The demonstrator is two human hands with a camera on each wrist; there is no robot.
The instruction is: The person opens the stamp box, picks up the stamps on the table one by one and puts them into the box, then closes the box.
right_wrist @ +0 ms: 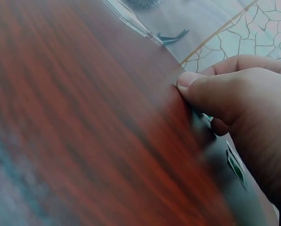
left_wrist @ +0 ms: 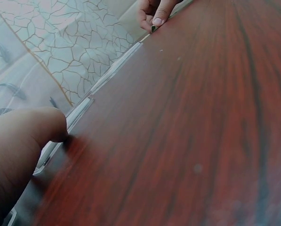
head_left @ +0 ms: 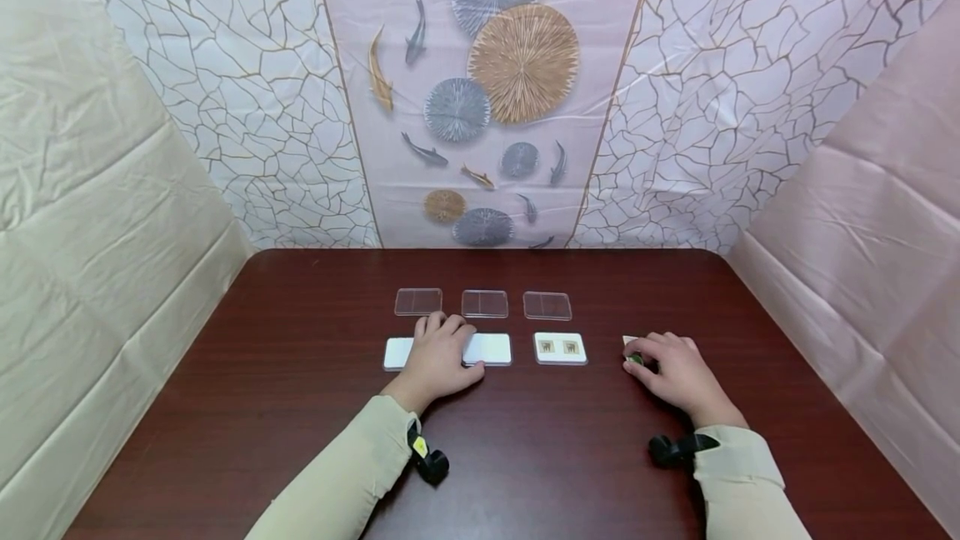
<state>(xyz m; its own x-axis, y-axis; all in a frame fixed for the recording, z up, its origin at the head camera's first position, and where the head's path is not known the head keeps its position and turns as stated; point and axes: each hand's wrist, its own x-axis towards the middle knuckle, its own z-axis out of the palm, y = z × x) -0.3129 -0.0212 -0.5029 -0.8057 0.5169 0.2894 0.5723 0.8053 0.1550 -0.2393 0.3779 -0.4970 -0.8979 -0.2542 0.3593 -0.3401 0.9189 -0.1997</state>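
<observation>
Small green piece (head_left: pixel 637 358) pinched between thumb and fingers of right hand (head_left: pixel 678 377); left hand (head_left: pixel 437 361) well apart, fingers loosely spread over white cases (head_left: pixel 491 349).

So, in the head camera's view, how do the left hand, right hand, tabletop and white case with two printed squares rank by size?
1. Tabletop
2. Left hand and right hand: too alike to rank
3. White case, clearly smallest

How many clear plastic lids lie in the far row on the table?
3: left lid beyond the left hand, middle lid beyond a white piece, right lid beyond the piece with two pictures.
</observation>
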